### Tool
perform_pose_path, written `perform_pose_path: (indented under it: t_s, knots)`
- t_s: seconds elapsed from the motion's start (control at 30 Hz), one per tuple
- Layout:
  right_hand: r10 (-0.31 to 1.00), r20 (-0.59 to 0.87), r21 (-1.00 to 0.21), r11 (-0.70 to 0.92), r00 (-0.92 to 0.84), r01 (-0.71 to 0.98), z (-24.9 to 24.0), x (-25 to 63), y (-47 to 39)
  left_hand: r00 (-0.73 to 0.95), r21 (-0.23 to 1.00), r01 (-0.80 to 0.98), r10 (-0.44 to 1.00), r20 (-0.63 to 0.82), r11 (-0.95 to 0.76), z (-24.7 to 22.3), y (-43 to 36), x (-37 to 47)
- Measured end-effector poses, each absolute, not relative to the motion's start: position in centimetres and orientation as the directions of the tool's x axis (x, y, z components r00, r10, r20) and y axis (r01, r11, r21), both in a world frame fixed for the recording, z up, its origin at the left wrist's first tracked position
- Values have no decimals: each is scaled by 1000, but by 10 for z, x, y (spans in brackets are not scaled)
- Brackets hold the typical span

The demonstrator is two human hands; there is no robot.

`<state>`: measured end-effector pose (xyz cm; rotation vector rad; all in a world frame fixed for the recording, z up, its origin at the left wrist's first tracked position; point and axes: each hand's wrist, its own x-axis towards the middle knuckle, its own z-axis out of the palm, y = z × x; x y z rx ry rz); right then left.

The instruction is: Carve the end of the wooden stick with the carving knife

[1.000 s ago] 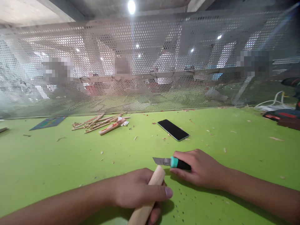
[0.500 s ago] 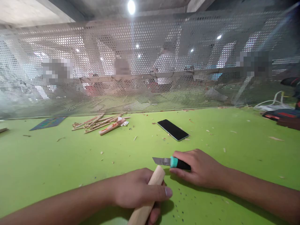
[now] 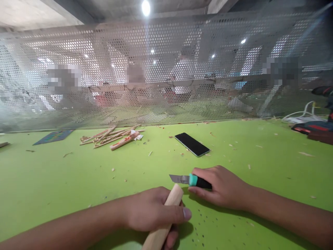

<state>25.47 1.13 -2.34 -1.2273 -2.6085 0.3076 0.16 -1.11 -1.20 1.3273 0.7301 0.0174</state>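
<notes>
My left hand (image 3: 156,211) is closed around a pale wooden stick (image 3: 173,196), thumb laid across it. The stick slants up and to the right, its rounded end past my fingers and its lower end cut off by the picture's bottom edge. In my right hand (image 3: 221,187) is a carving knife (image 3: 193,180) with a black and teal handle. Its slanted metal blade points left, just beyond the stick's tip; whether blade and wood touch I cannot tell. Part of the handle is hidden in my palm.
A smartphone (image 3: 191,144) lies on the green table (image 3: 78,184). Wood strips (image 3: 106,137) are piled at back left, beside a dark patterned sheet (image 3: 53,136). A power tool (image 3: 313,127) and white cable (image 3: 303,114) are at right. A perforated screen (image 3: 161,104) stands behind, people beyond it.
</notes>
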Motion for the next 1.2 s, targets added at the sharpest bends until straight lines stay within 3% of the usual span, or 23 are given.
perform_pose_path:
  t_s: [1.2]
  knots:
    - [781,114,-316,615,-614,723,-23,256,10,796,888,381,398,-456,256,-8,-12,1]
